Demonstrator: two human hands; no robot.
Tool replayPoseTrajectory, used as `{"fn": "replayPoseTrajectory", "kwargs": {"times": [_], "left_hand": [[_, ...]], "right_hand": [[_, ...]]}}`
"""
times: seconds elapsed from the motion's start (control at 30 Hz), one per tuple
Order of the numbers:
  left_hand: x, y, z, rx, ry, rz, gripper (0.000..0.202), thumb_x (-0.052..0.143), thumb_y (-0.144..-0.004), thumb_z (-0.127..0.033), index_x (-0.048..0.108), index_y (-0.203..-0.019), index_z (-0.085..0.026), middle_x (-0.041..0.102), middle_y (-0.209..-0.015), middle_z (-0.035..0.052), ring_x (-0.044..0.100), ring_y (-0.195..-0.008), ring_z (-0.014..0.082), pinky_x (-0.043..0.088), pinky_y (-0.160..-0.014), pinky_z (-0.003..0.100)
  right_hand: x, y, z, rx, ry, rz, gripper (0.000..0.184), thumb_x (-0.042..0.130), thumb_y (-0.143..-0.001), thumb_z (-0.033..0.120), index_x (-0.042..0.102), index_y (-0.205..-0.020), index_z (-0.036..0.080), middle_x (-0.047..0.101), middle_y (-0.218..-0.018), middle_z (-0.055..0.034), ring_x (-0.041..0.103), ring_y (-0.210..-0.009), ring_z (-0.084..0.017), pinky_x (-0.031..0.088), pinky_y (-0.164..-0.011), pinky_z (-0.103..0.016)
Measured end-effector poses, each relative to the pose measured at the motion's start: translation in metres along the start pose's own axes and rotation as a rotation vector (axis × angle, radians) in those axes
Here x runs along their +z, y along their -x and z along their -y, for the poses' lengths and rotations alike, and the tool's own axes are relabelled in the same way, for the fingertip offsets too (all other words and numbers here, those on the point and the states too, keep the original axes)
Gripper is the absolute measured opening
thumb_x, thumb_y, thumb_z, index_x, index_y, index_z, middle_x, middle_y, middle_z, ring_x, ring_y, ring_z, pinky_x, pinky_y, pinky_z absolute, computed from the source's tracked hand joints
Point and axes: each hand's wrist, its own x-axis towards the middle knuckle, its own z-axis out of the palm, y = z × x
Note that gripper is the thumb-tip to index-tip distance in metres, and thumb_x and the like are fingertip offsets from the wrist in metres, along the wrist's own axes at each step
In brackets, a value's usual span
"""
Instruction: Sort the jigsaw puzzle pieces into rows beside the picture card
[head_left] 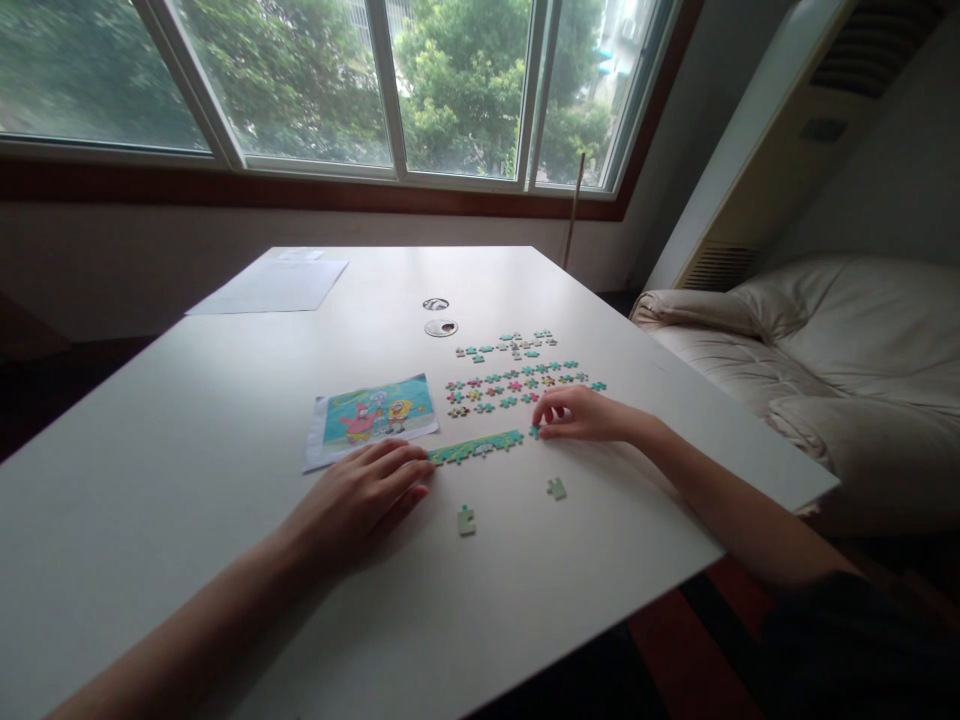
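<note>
A joined strip of green jigsaw pieces (480,447) lies on the white table. At its left end my left hand (367,490) rests flat, fingers stretched out and the tips touching the strip. Just beyond the strip's right end, my right hand (574,412) pinches a small green puzzle piece (535,431) at the table surface, apart from the strip. Rows of loose puzzle pieces (514,386) are laid out behind the strip. Two pale green pieces lie nearer to me: one corner-like piece (466,520) and another piece (556,489) to its right.
A printed cartoon picture (371,420) lies left of the strip, partly behind my left hand. White paper sheets (270,285) rest at the far left of the table (187,430). Two round holes or discs (441,328) show in the middle. A sofa (847,350) stands to the right.
</note>
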Motion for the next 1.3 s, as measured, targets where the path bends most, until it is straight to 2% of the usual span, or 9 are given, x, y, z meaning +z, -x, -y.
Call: {"fn": "replayPoseTrajectory", "kwargs": {"times": [0.3, 0.43, 0.5, 0.57, 0.67, 0.83, 0.97, 1.23, 1.3], "left_hand": [[-0.001, -0.001, -0.001, -0.033, -0.063, -0.024, 0.025, 0.042, -0.085, -0.026, 0.054, -0.106, -0.02, 0.06, -0.106, 0.0074, 0.052, -0.099, 0.0217, 0.043, -0.083, 0.037], [0.002, 0.001, 0.008, -0.292, -0.229, -0.1, 0.036, 0.037, -0.086, -0.036, 0.05, -0.114, -0.016, 0.058, -0.111, 0.0112, 0.049, -0.104, 0.0264, 0.039, -0.088, 0.043], [0.004, 0.003, 0.013, -0.41, -0.268, -0.066, 0.043, 0.033, -0.087, -0.039, 0.046, -0.119, -0.015, 0.053, -0.118, 0.013, 0.046, -0.109, 0.0285, 0.038, -0.088, 0.045], [0.006, 0.004, 0.018, -0.454, -0.26, 0.015, 0.045, 0.029, -0.088, -0.04, 0.045, -0.122, -0.016, 0.049, -0.124, 0.0129, 0.044, -0.112, 0.029, 0.038, -0.089, 0.044], [0.008, 0.006, 0.021, -0.472, -0.244, 0.088, 0.045, 0.028, -0.087, -0.041, 0.046, -0.122, -0.018, 0.046, -0.127, 0.012, 0.043, -0.114, 0.0295, 0.038, -0.09, 0.044], [0.01, 0.007, 0.022, -0.483, -0.259, 0.092, 0.046, 0.029, -0.087, -0.042, 0.045, -0.123, -0.02, 0.046, -0.128, 0.0115, 0.042, -0.115, 0.0302, 0.036, -0.09, 0.047], [0.009, 0.008, 0.022, -0.479, -0.279, 0.11, 0.045, 0.029, -0.087, -0.042, 0.045, -0.123, -0.019, 0.046, -0.127, 0.0121, 0.044, -0.114, 0.0292, 0.037, -0.09, 0.045], [0.001, 0.006, 0.016, -0.478, -0.312, 0.092, 0.036, 0.032, -0.085, -0.042, 0.054, -0.104, -0.02, 0.056, -0.106, 0.0107, 0.051, -0.099, 0.0286, 0.041, -0.083, 0.043], [0.001, 0.006, 0.015, -0.504, -0.3, 0.076, 0.036, 0.033, -0.085, -0.042, 0.052, -0.106, -0.019, 0.055, -0.105, 0.0112, 0.051, -0.099, 0.0289, 0.042, -0.081, 0.043]], "right_hand": [[0.0, -0.001, 0.003, 0.002, 0.012, 0.004, 0.017, 0.056, -0.077, 0.029, 0.061, -0.086, 0.016, 0.055, -0.074, -0.0018, 0.05, -0.065, -0.01, 0.039, -0.062, -0.021], [0.0, -0.001, 0.004, 0.002, 0.008, 0.008, 0.017, 0.055, -0.078, 0.029, 0.061, -0.087, 0.016, 0.056, -0.074, -0.002, 0.05, -0.065, -0.01, 0.039, -0.062, -0.021], [-0.001, -0.001, 0.004, 0.007, 0.014, 0.01, 0.017, 0.055, -0.078, 0.029, 0.061, -0.087, 0.016, 0.056, -0.073, -0.0021, 0.05, -0.064, -0.01, 0.039, -0.062, -0.021], [-0.001, -0.001, 0.004, 0.01, 0.013, 0.01, 0.017, 0.055, -0.078, 0.029, 0.061, -0.087, 0.016, 0.056, -0.073, -0.0022, 0.05, -0.065, -0.01, 0.039, -0.062, -0.021], [-0.001, 0.0, 0.003, 0.01, -0.002, 0.012, 0.018, 0.056, -0.077, 0.029, 0.061, -0.088, 0.016, 0.056, -0.075, -0.0026, 0.051, -0.066, -0.01, 0.039, -0.062, -0.021], [0.0, 0.0, 0.002, 0.016, 0.006, 0.01, 0.018, 0.055, -0.078, 0.029, 0.061, -0.088, 0.017, 0.056, -0.074, -0.0024, 0.05, -0.065, -0.01, 0.039, -0.061, -0.021], [0.0, -0.001, 0.002, 0.011, 0.003, 0.012, 0.018, 0.055, -0.078, 0.029, 0.062, -0.089, 0.016, 0.056, -0.074, -0.0025, 0.05, -0.065, -0.01, 0.039, -0.062, -0.021], [-0.001, 0.001, 0.0, 0.007, 0.002, 0.03, 0.022, 0.058, -0.075, 0.032, 0.061, -0.09, 0.016, 0.055, -0.076, -0.0022, 0.049, -0.066, -0.009, 0.04, -0.061, -0.021], [-0.001, 0.002, 0.0, 0.007, 0.003, 0.032, 0.023, 0.058, -0.075, 0.033, 0.061, -0.091, 0.016, 0.054, -0.076, -0.0021, 0.049, -0.065, -0.009, 0.039, -0.06, -0.02]]}}
